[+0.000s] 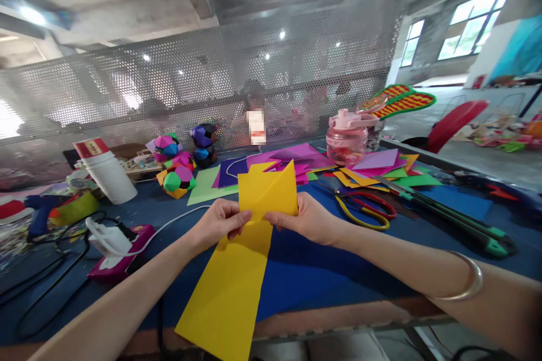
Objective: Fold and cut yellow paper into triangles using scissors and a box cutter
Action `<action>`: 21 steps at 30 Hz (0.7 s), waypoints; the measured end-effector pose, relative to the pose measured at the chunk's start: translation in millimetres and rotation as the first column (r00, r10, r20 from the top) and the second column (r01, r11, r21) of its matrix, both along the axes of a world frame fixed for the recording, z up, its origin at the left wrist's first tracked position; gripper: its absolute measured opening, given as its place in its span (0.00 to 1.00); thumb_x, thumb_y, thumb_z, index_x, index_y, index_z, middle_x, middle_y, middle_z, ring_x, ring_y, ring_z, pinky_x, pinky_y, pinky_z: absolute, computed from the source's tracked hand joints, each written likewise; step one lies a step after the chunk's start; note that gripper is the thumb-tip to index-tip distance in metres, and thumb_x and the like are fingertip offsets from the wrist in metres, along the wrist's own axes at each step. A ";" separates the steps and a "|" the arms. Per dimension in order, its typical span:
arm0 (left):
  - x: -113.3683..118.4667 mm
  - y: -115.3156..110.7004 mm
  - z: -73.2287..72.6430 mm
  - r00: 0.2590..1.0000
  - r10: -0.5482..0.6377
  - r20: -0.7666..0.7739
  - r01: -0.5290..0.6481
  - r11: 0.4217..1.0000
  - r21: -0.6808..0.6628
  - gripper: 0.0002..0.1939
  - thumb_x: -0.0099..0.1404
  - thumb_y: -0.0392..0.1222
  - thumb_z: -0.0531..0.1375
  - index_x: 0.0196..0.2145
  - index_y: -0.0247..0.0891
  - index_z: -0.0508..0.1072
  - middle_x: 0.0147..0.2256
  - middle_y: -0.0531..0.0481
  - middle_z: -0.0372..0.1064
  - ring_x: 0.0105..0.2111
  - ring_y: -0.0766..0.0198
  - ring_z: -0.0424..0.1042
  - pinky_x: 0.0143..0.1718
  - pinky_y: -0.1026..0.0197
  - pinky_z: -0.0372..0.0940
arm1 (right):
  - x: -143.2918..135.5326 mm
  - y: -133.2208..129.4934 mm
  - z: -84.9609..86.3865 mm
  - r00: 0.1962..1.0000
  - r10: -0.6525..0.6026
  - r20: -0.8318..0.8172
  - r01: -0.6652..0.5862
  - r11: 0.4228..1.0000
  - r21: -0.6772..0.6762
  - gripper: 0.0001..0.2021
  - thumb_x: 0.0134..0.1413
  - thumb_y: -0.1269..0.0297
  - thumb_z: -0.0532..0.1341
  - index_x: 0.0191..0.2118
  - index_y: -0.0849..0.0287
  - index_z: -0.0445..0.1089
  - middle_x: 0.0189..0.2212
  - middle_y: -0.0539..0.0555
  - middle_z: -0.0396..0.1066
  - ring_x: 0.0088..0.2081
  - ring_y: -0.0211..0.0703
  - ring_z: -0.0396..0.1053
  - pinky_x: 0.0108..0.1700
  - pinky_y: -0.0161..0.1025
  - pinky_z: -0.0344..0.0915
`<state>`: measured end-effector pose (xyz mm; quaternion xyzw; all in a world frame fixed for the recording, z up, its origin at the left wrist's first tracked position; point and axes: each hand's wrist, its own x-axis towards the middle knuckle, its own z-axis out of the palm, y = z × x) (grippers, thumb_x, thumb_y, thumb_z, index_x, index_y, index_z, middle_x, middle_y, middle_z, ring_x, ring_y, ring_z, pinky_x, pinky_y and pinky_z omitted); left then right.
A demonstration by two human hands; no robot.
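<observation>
Between my two hands is a folded piece of yellow paper point(266, 189), raised above the table, with a diagonal fold line and a pointed upper right corner. My left hand point(225, 219) pinches its lower left edge between thumb and fingers. At the lower right edge, my right hand point(302, 217) grips it the same way, thumb in front. Below the hands a long yellow paper strip point(224, 293) slants down past the table's front edge; whether it joins the folded piece I cannot tell. A blue sheet point(296, 282) lies beneath, to the right.
Scissors point(368, 208) and a green-black utility knife point(457, 217) lie on the right, near coloured paper pieces point(381, 163) and a pink jug point(346, 138). On the left stand a power strip point(122, 256), stacked paper cups point(108, 172) and folded paper balls point(178, 177). A perforated metal screen point(190, 84) rises behind.
</observation>
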<state>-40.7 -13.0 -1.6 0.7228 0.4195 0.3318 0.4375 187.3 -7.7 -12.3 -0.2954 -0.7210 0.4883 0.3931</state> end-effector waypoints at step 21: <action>8.5 -12.1 -1.0 0.993 -0.088 0.073 0.093 0.994 -0.064 0.27 0.58 0.65 0.63 0.21 0.36 0.67 0.16 0.55 0.59 0.17 0.71 0.55 0.18 0.66 0.53 | 2.2 -0.6 7.1 0.985 0.158 0.074 -0.156 0.987 -0.025 0.23 0.47 0.42 0.68 0.32 0.60 0.72 0.25 0.47 0.68 0.25 0.33 0.61 0.26 0.32 0.60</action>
